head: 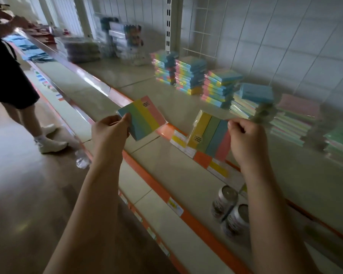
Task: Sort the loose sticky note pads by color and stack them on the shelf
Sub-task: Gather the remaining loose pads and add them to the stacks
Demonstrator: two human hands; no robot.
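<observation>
Left hand (109, 133) pinches one striped pad (142, 117); right hand (246, 139) grips another striped pad (211, 135).

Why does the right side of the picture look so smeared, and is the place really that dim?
Head view: dim overall, dark toward the corners; the stacks of pads at right are motion-blurred, while the pad in the left hand reads fairly sharp; glare streaks the shelf edge; the wide lens bends the shelf lines.

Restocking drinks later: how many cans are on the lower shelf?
2: one can beside the right forearm, another can just in front of it. More may hide behind the arm.
</observation>
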